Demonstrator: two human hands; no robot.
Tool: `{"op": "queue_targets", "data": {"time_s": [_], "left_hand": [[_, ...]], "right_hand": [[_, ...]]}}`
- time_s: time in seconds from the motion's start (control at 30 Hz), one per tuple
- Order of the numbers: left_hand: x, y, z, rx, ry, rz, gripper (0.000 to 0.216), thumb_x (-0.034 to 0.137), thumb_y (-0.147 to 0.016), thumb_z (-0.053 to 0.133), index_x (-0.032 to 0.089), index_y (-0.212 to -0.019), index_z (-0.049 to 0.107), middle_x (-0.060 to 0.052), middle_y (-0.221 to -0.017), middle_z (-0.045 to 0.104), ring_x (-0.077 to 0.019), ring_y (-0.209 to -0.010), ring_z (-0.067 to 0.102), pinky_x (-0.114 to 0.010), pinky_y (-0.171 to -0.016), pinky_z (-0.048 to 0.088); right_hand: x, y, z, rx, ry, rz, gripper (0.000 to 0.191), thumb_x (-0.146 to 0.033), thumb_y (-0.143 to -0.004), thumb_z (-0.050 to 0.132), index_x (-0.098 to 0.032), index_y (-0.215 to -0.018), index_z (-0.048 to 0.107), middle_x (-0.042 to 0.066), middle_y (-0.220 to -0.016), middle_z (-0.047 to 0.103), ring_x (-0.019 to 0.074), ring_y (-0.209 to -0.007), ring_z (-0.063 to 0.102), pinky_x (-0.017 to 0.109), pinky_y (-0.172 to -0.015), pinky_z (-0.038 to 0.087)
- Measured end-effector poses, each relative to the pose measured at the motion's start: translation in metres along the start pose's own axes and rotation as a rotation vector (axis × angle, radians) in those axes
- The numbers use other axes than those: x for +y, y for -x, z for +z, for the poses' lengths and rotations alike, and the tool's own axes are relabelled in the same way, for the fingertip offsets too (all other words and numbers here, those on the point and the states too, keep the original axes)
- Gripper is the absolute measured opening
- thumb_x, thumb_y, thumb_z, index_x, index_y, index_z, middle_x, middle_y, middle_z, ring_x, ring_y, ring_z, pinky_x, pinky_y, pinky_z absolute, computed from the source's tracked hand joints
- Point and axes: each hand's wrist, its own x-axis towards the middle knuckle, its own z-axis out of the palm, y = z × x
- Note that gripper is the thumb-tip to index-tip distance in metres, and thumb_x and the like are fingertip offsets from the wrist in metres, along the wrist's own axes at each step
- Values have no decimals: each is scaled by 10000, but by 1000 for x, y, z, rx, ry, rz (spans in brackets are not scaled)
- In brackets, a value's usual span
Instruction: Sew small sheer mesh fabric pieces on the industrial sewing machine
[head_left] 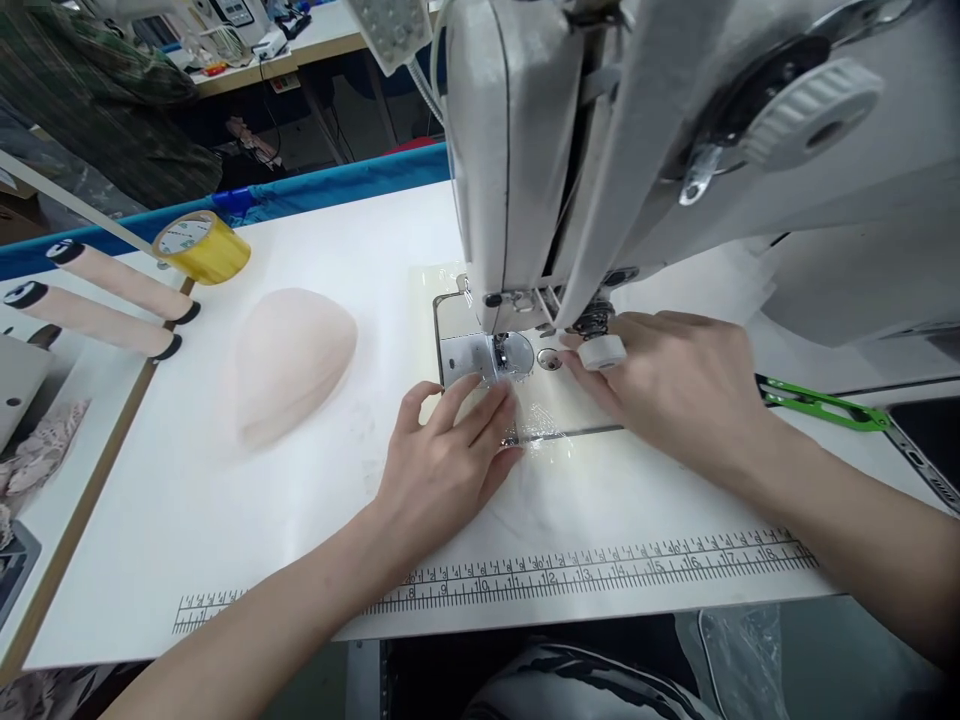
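Note:
My left hand lies flat on the white table, fingers stretched out, pressing a thin clear plastic piece beside the metal needle plate of a white sewing machine. My right hand reaches under the machine head on the right of the presser foot, fingers curled near a small white knob. What its fingertips hold is hidden.
A pale pink foam cup lies on the table at left. A roll of yellow tape and two pink tubes with black caps sit farther left. Green snips lie right. A printed ruler runs along the table's front edge.

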Motion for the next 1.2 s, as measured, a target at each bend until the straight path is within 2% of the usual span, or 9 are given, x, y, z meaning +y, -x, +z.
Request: {"op": "queue_targets", "data": {"time_s": [0.07,0.17,0.23,0.3,0.4,0.5,0.6,0.77,1.2], "left_hand": [[0,0,1,-10,-3,5,303,271,-977,509,152,-1238,605,-55,-1233,658,-258,-1183,560,-428,-949,348],[2,1,0,-21,4,17,311,263,-968,526,146,-1247,599,-65,-1234,656,-260,-1184,565,-430,-952,351],[3,2,-1,-22,9,17,311,263,-959,545,145,-1241,602,-68,-1250,646,-262,-1181,570,-432,-953,354],[4,3,-1,-15,12,14,305,267,-959,547,146,-1232,608,-64,-1257,642,-261,-1178,573,-431,-950,355],[3,1,0,-21,14,10,304,276,-967,532,151,-1234,608,-61,-1251,645,-260,-1176,575,-429,-944,359],[1,-2,1,-34,14,-4,310,271,-966,530,158,-1245,604,-63,-1248,646,-268,-1194,564,-437,-944,362],[1,-3,1,-39,5,-12,337,274,-962,537,162,-1276,585,-62,-1258,640,-278,-1216,549,-446,-954,357],[2,-3,0,-46,-8,-47,356,296,-952,555,205,-1295,583,-72,-1248,644,-303,-1212,551,-464,-963,358],[5,-7,5,-42,-85,-83,372,354,-972,509,167,-1285,584,-115,-1259,632,-298,-1226,535,-469,-969,354]], "right_hand": [[-7,1,1,-14,-86,-98,239,-186,-927,497,-156,-883,730,43,-677,654,133,-506,441,286,-478,206],[-14,3,6,-88,-143,-190,316,-103,-878,509,-172,-1133,683,37,-799,693,138,-567,480,291,-500,217],[-11,4,7,-146,-79,-137,302,-74,-844,512,-143,-1073,697,58,-751,673,159,-587,496,298,-503,199],[-3,3,5,-179,24,-44,237,-47,-819,489,-112,-870,711,77,-642,619,170,-555,480,304,-501,178],[1,2,0,-99,60,-15,253,-20,-801,467,-121,-692,672,71,-571,568,166,-524,459,308,-494,171],[-10,5,0,-32,-100,-135,234,-62,-845,496,-144,-870,714,46,-688,641,166,-605,515,305,-514,243],[-25,9,5,-91,-145,-161,280,-37,-858,485,-108,-1040,686,65,-849,683,178,-743,571,308,-567,308],[-28,12,12,-118,-93,-160,279,-18,-855,469,-81,-1024,681,102,-896,686,201,-799,573,327,-566,288],[-20,6,17,-100,-17,-179,309,-41,-864,474,-102,-1098,666,111,-942,690,196,-775,545,340,-570,237]]}}
